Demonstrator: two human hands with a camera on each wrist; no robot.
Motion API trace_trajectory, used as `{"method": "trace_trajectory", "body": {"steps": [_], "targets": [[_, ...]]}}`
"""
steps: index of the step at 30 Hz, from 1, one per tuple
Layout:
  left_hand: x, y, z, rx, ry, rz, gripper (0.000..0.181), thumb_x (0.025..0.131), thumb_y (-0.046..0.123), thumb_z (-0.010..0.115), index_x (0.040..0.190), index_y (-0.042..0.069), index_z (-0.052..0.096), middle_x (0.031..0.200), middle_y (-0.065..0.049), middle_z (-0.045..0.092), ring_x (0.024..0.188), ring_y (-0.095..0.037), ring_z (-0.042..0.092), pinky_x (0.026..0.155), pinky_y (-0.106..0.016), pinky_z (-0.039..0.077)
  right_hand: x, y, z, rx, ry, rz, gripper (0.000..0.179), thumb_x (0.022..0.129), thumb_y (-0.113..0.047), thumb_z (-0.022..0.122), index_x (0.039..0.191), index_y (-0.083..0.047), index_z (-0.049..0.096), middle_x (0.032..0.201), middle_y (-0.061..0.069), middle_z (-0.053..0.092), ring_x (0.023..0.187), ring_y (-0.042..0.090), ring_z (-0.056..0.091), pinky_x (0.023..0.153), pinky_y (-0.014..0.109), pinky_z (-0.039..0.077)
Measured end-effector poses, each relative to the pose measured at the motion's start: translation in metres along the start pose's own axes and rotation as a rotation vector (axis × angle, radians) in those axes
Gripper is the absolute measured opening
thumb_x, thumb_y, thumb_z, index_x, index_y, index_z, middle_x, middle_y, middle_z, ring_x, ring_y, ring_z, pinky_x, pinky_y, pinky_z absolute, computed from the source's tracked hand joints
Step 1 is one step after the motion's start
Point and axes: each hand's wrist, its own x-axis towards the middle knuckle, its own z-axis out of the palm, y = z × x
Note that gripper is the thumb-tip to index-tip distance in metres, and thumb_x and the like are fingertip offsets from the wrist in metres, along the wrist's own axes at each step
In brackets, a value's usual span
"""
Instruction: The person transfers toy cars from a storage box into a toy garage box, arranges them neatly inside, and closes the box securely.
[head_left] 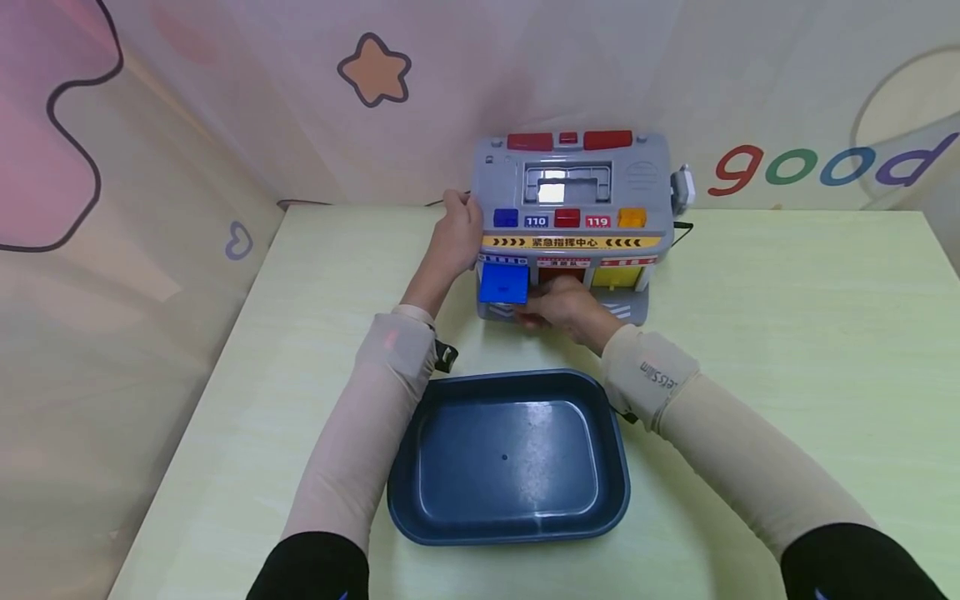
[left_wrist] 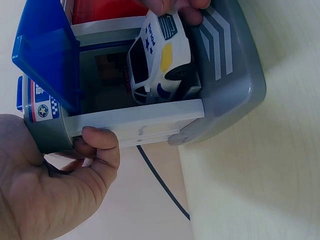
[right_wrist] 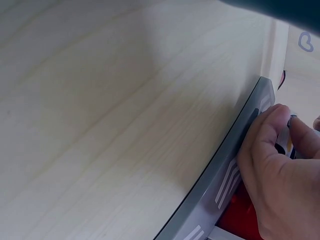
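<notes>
A grey toy emergency station (head_left: pixel 498 175) stands at the table's back edge, its blue door (head_left: pixel 504 283) swung up and out. My left hand (head_left: pixel 459 237) grips the station's left side; in the left wrist view the fingers curl round the side wall's edge. In the blue-door bay sits a white toy police car (left_wrist: pixel 172 50), tilted, its nose facing out. My right hand (head_left: pixel 570 308) holds the car's front end between thumb and fingers, low before the bays. In the head view the blue door and the hand hide the car.
A dark blue plastic tray (head_left: pixel 504 537) lies on the pale table (head_left: pixel 765 333) in front of the station, between my forearms. Beside the open bay are a red door (left_wrist: pixel 107 10) and a yellow door (head_left: pixel 617 277). The printed backdrop (head_left: pixel 450 100) rises right behind the station.
</notes>
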Motion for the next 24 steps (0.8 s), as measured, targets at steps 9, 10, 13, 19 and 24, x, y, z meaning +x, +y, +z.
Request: {"method": "trace_trajectory", "body": {"steps": [9, 10, 13, 19, 24], "targets": [[-0.0003, -0.0008, -0.0005, 0.000, 0.000, 0.002, 0.045, 0.110, 0.041, 0.017, 0.140, 0.009, 0.026, 0.104, -0.019, 0.058, 0.074, -0.024, 0.060, 0.053, -0.026, 0.044, 0.0023, 0.0007, 0.0022, -0.002, 0.018, -0.007, 0.028, 0.101, -0.019, 0.060, 0.124, -0.002, 0.064, 0.102, 0.015, 0.066, 0.083, 0.026, 0.063, 0.080, 0.029, 0.054], [-0.0003, -0.0007, -0.0005, -0.001, 0.000, 0.002, 0.045, 0.110, 0.041, 0.018, 0.139, 0.009, 0.026, 0.104, -0.019, 0.058, 0.073, -0.024, 0.060, 0.053, -0.026, 0.044, 0.0022, 0.0007, 0.0023, -0.002, 0.020, -0.007, 0.028, 0.101, -0.018, 0.061, 0.124, -0.002, 0.064, 0.103, 0.015, 0.066, 0.083, 0.026, 0.063, 0.080, 0.029, 0.055], [-0.0006, -0.0005, -0.0008, -0.004, 0.004, 0.006, 0.044, 0.110, 0.041, 0.018, 0.139, 0.008, 0.027, 0.102, -0.019, 0.058, 0.070, -0.024, 0.058, 0.052, -0.026, 0.044, 0.0013, 0.0004, 0.0030, -0.007, 0.024, -0.006, 0.027, 0.101, -0.016, 0.062, 0.123, -0.002, 0.064, 0.105, 0.016, 0.067, 0.084, 0.026, 0.064, 0.081, 0.029, 0.055], [-0.0014, 0.0000, -0.0008, -0.012, -0.002, 0.009, 0.043, 0.110, 0.040, 0.018, 0.138, 0.008, 0.027, 0.101, -0.019, 0.058, 0.068, -0.023, 0.057, 0.052, -0.026, 0.043, 0.0001, 0.0014, 0.0039, -0.020, 0.025, -0.002, 0.026, 0.101, -0.017, 0.061, 0.123, -0.003, 0.064, 0.107, 0.016, 0.066, 0.087, 0.027, 0.064, 0.082, 0.030, 0.055], [-0.0011, -0.0001, -0.0006, -0.005, -0.005, 0.003, 0.044, 0.110, 0.040, 0.017, 0.139, 0.009, 0.026, 0.103, -0.019, 0.058, 0.073, -0.024, 0.058, 0.053, -0.026, 0.043, -0.0004, 0.0018, 0.0044, -0.022, 0.028, -0.004, 0.026, 0.102, -0.017, 0.059, 0.124, -0.002, 0.064, 0.111, 0.016, 0.066, 0.091, 0.028, 0.064, 0.086, 0.032, 0.056]]}}
